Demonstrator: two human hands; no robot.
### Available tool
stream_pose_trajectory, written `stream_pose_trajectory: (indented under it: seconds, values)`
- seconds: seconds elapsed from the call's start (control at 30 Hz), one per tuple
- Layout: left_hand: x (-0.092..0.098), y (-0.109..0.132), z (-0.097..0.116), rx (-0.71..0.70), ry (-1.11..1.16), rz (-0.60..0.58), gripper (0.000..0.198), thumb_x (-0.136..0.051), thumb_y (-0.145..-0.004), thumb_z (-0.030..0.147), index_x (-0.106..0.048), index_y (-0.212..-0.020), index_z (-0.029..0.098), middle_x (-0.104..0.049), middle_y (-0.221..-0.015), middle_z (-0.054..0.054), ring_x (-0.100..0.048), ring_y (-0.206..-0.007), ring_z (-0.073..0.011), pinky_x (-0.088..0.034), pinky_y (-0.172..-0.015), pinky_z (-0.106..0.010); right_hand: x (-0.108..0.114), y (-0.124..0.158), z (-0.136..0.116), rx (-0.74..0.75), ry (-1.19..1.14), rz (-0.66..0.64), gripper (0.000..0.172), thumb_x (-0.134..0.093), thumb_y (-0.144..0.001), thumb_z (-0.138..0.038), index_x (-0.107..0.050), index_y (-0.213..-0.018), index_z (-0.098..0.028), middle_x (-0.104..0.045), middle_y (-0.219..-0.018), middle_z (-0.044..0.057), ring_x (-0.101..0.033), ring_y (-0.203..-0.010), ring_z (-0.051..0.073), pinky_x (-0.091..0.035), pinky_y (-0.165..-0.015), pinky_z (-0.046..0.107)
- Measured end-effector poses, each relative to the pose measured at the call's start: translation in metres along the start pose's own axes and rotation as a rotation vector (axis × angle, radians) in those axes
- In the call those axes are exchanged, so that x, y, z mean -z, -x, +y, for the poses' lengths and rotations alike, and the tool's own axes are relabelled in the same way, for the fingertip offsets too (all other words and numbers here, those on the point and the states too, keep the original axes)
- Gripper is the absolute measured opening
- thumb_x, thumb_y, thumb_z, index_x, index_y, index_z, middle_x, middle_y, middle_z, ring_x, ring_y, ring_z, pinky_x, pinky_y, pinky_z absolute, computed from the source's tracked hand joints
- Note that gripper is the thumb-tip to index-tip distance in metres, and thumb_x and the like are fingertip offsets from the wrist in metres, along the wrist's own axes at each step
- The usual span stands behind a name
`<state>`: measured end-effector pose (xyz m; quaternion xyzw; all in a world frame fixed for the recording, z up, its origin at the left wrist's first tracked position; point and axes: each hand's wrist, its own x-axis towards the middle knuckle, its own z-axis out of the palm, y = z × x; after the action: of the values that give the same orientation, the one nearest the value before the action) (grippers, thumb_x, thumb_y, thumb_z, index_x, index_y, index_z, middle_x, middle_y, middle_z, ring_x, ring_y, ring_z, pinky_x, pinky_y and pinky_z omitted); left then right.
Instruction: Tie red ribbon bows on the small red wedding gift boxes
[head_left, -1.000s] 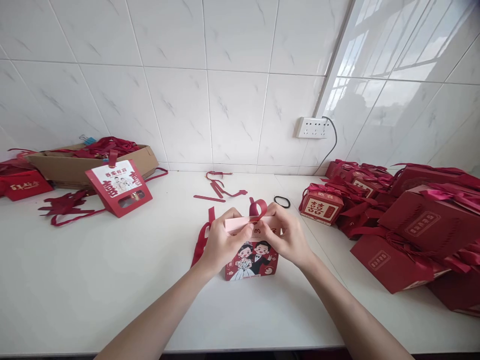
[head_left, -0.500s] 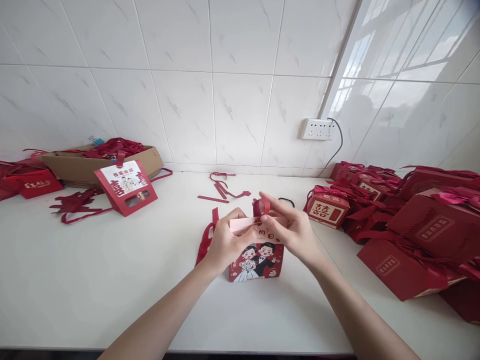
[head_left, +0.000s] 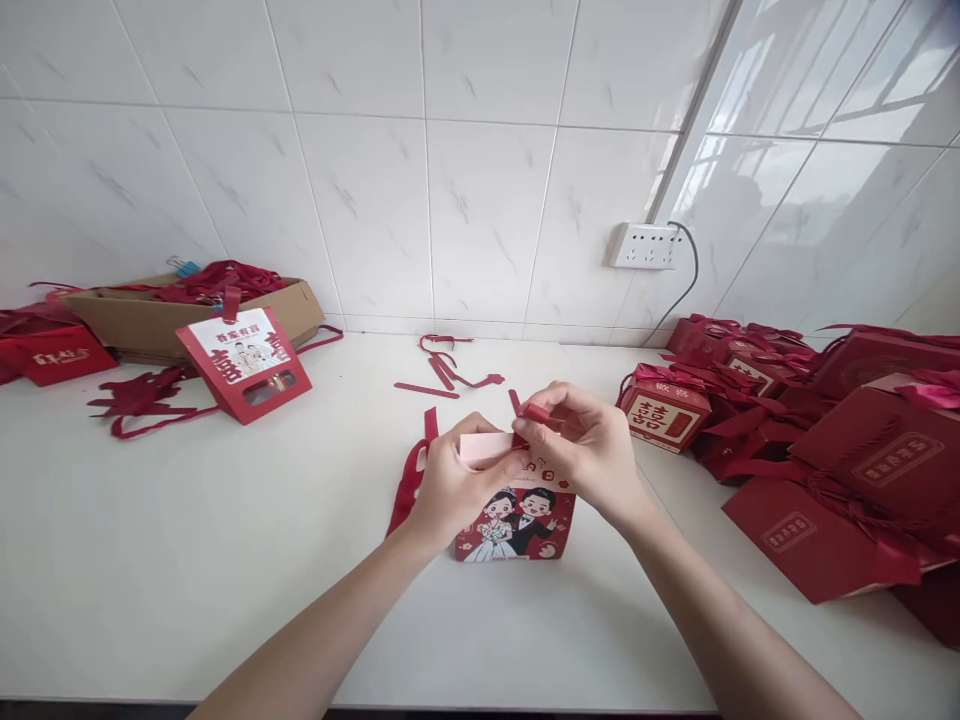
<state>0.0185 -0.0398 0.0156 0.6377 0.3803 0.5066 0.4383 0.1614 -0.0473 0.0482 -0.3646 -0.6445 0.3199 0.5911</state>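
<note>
A red and white gift box (head_left: 517, 520) printed with a cartoon bride and groom stands upright on the white table in front of me. My left hand (head_left: 461, 480) is closed on its top edge, thumb on the near side, beside a pale pink flap (head_left: 480, 448). Between the thumb and fingers of my right hand (head_left: 589, 445) is a red strap (head_left: 534, 412) at the box's top. Part of the strap and the far fingertips are hidden. Red ribbon (head_left: 409, 485) lies just left of the box.
Several red boxes with bows (head_left: 847, 480) are piled at the right. At the left, a cardboard box (head_left: 135, 325) holds red ribbons, with a standing red-and-white box (head_left: 247, 365) before it. Loose red strips (head_left: 442, 372) lie near the wall. A power strip (head_left: 646, 246) hangs above.
The fingers of my right hand, stretched out before, have curled in and pinched the strap. The strap's loop is now bent down flatter to the right. The left hand keeps its hold.
</note>
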Motion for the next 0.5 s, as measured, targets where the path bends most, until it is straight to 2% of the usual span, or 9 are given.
stream_pose_trajectory:
  seconds: [0.2,0.4,0.5]
  values:
    - [-0.0002,-0.0002,0.0005,-0.019,-0.060,0.017,0.032,-0.071,-0.069,0.037,-0.047,-0.061,0.018,-0.043,-0.053,0.006,-0.039,-0.049,-0.0065,-0.030,-0.044,-0.018,-0.0024,0.0043,0.0016,0.024,-0.015,0.069,0.014,-0.066,-0.077,-0.026,-0.058,-0.069,-0.018,-0.057,-0.064,-0.002,-0.053,-0.056,0.009,-0.044,-0.051,0.020]
    - [0.0012,-0.0004,0.0018,-0.027,-0.100,0.020,0.030,-0.069,-0.070,0.038,-0.051,-0.059,0.017,-0.046,-0.053,0.004,-0.042,-0.051,-0.0081,-0.033,-0.047,-0.020,-0.0083,0.0087,0.0073,-0.016,-0.002,0.229,0.021,-0.069,-0.075,-0.033,-0.059,-0.064,-0.018,-0.061,-0.065,-0.001,-0.054,-0.058,0.011,-0.045,-0.055,0.023]
    - [0.0022,-0.0010,0.0009,-0.022,-0.087,0.009,0.031,-0.070,-0.069,0.036,-0.048,-0.059,0.017,-0.045,-0.053,0.005,-0.041,-0.050,-0.0077,-0.031,-0.046,-0.020,-0.0064,0.0089,0.0075,0.012,0.054,0.215,0.018,-0.067,-0.077,-0.033,-0.062,-0.066,-0.019,-0.063,-0.067,0.001,-0.055,-0.061,0.012,-0.046,-0.057,0.026]
